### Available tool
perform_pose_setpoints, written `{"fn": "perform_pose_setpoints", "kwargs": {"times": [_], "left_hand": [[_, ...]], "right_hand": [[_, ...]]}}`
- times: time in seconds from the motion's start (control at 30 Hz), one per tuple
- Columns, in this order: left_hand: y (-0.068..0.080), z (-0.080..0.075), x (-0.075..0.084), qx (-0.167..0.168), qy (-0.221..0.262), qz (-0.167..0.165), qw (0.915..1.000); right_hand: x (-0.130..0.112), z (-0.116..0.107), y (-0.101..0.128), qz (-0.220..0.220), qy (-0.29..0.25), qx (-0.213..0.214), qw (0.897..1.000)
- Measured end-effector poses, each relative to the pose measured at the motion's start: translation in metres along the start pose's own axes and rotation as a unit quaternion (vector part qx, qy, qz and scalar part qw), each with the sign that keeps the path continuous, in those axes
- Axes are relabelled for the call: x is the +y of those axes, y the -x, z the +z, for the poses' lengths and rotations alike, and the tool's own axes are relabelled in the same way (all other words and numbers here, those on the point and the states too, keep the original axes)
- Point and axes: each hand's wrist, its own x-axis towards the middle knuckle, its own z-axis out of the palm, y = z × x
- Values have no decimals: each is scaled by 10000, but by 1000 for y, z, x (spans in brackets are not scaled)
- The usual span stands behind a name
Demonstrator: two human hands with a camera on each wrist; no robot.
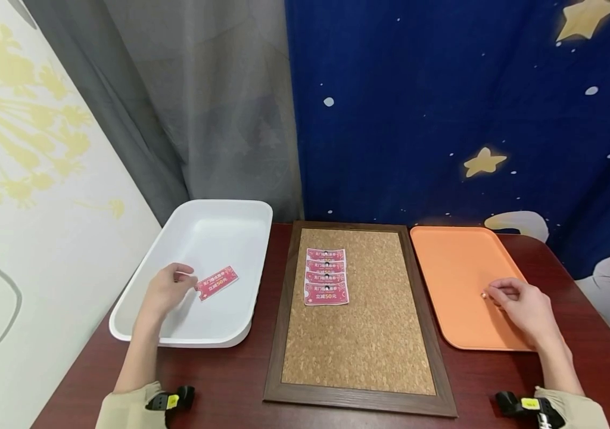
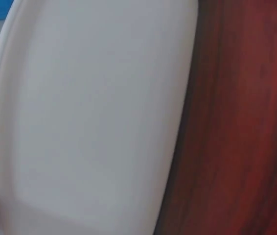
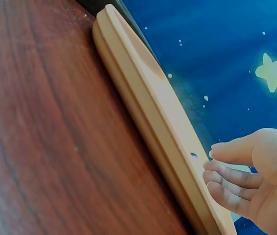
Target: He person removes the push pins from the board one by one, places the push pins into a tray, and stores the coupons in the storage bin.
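Observation:
My left hand (image 1: pixel 168 290) is over the white tray and pinches the left end of a pink-and-white coupon (image 1: pixel 218 283), which lies slanted, right end higher. On the cork board (image 1: pixel 374 333), several matching coupons (image 1: pixel 326 295) overlap in a column, a small dark pin head on each. At the right, my right hand (image 1: pixel 522 307) hovers over the orange tray, thumb and fingers bent, fingertips right at a small shiny pin (image 1: pixel 484 295). The right wrist view shows a small dark piece (image 3: pixel 193 155) just ahead of those fingertips, with thumb and forefinger slightly apart.
The white tray (image 1: pixel 230 217) stands left of the brown-framed board, the orange tray (image 1: pixel 444 256) to its right. All rest on a dark red wooden table (image 1: pixel 219 381). Grey and blue star-patterned curtains (image 1: pixel 391 119) hang behind; a white patterned wall (image 1: pixel 42 179) borders the left.

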Motion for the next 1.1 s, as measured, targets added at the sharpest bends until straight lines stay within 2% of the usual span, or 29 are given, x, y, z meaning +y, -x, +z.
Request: {"fn": "perform_pose_setpoints", "kwargs": {"times": [0.33, 0.6, 0.87, 1.1], "left_hand": [[8, 8, 24, 118, 207, 563, 9981], [15, 20, 48, -20, 357, 1054, 9938], [21, 34, 67, -104, 503, 1520, 9870], [28, 52, 84, 52, 342, 2037, 9784]], "right_hand": [[-14, 1, -1, 50, -228, -120, 9997], [-34, 5, -4, -367, -254, -96, 9990], [-67, 13, -8, -681, -385, -158, 9968], [-102, 25, -7, -895, -521, -559, 9931]]}}
